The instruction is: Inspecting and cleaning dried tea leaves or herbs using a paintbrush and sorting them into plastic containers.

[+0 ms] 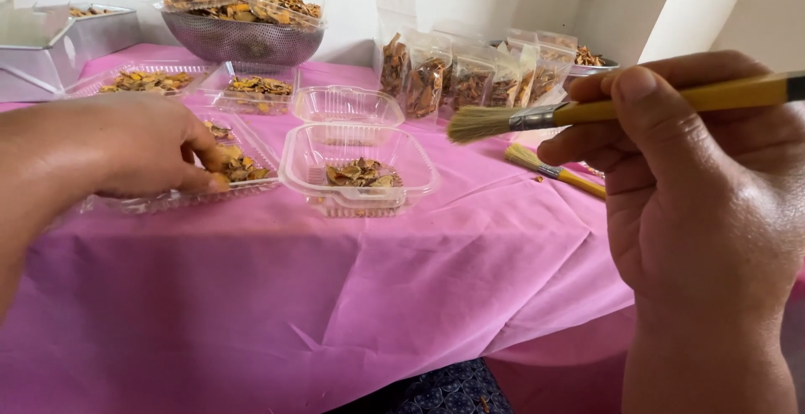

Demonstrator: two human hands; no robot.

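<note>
Brush (537,114) in our right hand (704,188): a yellow-handled one with pale bristles, pinched between thumb and curled fingers and held level above the pink tablecloth (277,297), bristles pointing toward the open clamshell box (360,167). Our left hand (142,150) has its fingertips closed narrowly on dried yellow-brown slices (239,165) lying in a flat clear tray (168,200) just left of that box. The box holds only a small heap of the same slices, its lid folded back behind it.

We judge the risks small but real: the tray is light and sits near the table's front edge, so a pull of the left hand could drag or tip it; brittle pieces may break under the pinch; a wide sweep of the brush could flick crumbs onto the cloth.

A second brush (553,171) lies on the cloth, right of the box. Behind it stand small clear pouches (470,79) in a row, upright, filled with slices. Further back left, two more filled trays (201,83) and a metal mesh bowl (243,41) carrying clear boxes of slices. A metal container (59,49) sits at the far left.
</note>
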